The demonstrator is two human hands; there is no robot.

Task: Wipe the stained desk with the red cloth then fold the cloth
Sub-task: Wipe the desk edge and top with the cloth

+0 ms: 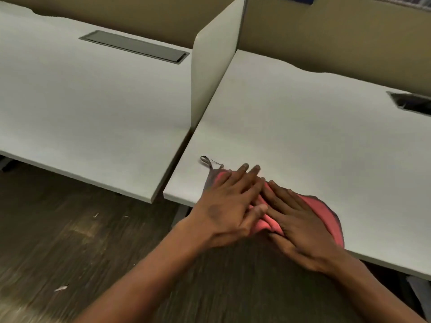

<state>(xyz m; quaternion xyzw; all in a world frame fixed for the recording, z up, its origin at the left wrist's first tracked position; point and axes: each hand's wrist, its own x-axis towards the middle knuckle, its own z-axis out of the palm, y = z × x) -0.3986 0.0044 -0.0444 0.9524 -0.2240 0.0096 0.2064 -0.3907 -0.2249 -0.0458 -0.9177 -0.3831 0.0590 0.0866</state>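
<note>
Red cloth: the red cloth lies bunched on the white surface, at its near edge by the near-left corner, mostly under your hands.
Hanging loop: a small grey loop at the cloth's far-left corner lies flat on the surface, just beyond your left fingertips.
Left hand: your left hand lies flat on the left part of the cloth, fingers straight and pointing away from you, pressing down and gripping nothing.
Right hand: your right hand lies flat on the right part, fingers extended toward the left hand; the two sets of fingers touch over the middle folds.
Surroundings: an upright white divider separates this surface from the neighbouring desk.
</note>
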